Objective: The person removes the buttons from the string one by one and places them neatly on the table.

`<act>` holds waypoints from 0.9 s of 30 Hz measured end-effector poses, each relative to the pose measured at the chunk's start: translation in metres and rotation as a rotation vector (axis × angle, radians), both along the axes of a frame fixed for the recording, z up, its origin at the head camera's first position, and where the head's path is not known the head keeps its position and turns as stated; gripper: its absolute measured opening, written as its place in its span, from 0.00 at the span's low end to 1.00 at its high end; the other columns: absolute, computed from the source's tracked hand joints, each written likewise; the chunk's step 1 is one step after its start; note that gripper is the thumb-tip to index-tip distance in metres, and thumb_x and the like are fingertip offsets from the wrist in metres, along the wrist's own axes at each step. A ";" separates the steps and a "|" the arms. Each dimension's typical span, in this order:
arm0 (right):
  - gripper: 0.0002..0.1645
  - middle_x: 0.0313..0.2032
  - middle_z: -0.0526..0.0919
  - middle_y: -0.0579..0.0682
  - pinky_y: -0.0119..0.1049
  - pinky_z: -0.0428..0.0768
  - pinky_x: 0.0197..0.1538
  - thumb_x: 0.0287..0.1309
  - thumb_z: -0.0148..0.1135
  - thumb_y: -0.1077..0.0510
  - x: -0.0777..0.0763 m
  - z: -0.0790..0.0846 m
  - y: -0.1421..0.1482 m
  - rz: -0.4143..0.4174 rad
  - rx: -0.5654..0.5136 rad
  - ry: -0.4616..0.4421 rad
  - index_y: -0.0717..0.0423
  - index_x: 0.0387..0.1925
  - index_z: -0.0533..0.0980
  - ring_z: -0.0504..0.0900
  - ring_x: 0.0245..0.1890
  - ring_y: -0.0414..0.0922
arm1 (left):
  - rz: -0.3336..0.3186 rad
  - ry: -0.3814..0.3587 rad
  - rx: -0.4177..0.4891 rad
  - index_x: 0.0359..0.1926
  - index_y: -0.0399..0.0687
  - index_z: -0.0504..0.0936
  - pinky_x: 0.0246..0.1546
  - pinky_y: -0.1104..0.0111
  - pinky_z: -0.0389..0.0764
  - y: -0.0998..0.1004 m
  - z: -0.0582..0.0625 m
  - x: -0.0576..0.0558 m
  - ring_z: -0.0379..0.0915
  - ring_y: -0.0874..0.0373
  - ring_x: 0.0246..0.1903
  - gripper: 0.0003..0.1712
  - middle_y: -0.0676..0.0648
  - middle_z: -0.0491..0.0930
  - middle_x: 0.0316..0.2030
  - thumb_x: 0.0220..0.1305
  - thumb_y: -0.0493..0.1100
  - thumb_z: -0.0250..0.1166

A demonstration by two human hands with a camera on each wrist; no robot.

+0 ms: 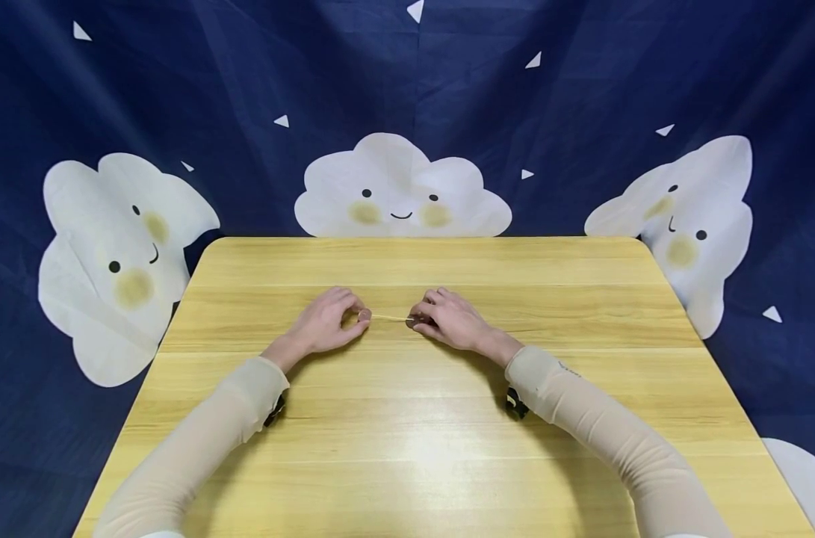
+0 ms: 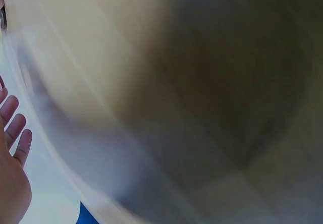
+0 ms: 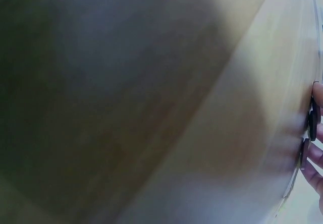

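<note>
Both hands work low over the counter (image 1: 407, 426), a thin pale-yellow string (image 1: 390, 317) running between 2 small brown discs. The left hand (image 1: 323, 323) has the left disc (image 1: 364, 314) pinched at the tips of thumb and index finger; in the left wrist view its other fingers are slightly fanned. The right hand (image 1: 456, 321) has its fingers bent and pinching the right disc (image 1: 410, 323), which partly hides under them. The discs are apart, near the far half of the counter, the gap between the hands narrow. The string looks close to straight; whether it is under tension cannot be told. In the right wrist view, dark flat pieces (image 3: 304, 154) show nearly edge-on beside the fingers; they overlap at the frame edge, so the count is uncertain. Step in hand, as judged: handling the string and its discs with 1 end per hand, perhaps to draw it out or line it up. Next move, as judged, calls for both pinches kept firm and the hands moved in concert; risk is a disc slipping, or the string twisting if 1 side pulls harder.
</note>
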State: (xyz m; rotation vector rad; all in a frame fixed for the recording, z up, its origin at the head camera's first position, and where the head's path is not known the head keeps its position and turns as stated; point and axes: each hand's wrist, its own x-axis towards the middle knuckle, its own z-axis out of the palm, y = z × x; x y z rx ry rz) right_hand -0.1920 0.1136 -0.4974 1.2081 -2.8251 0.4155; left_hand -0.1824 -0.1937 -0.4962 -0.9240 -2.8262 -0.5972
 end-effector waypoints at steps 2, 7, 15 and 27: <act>0.17 0.48 0.84 0.49 0.44 0.79 0.51 0.72 0.65 0.46 0.000 0.000 0.000 0.001 0.003 0.000 0.46 0.56 0.84 0.77 0.45 0.48 | 0.013 0.004 0.001 0.46 0.49 0.85 0.59 0.56 0.81 -0.004 0.001 -0.002 0.80 0.51 0.48 0.15 0.50 0.86 0.43 0.69 0.54 0.68; 0.17 0.48 0.84 0.49 0.44 0.79 0.51 0.72 0.66 0.46 0.001 0.002 -0.001 -0.001 0.002 -0.007 0.46 0.57 0.83 0.77 0.45 0.48 | 0.052 0.009 0.010 0.44 0.49 0.86 0.55 0.57 0.81 -0.010 0.003 -0.008 0.79 0.51 0.45 0.15 0.50 0.86 0.42 0.68 0.54 0.68; 0.17 0.48 0.83 0.49 0.45 0.79 0.52 0.72 0.66 0.46 -0.001 0.001 0.001 -0.002 -0.004 0.001 0.47 0.56 0.83 0.77 0.44 0.48 | 0.119 -0.002 -0.007 0.45 0.47 0.85 0.52 0.55 0.81 -0.008 0.007 -0.026 0.78 0.49 0.47 0.18 0.47 0.85 0.43 0.69 0.56 0.64; 0.17 0.47 0.83 0.50 0.44 0.78 0.50 0.72 0.65 0.46 0.002 0.003 0.000 0.000 0.007 -0.006 0.48 0.56 0.84 0.75 0.43 0.48 | 0.213 -0.039 -0.037 0.47 0.43 0.86 0.53 0.53 0.80 -0.006 0.008 -0.050 0.78 0.46 0.49 0.20 0.43 0.85 0.45 0.72 0.56 0.63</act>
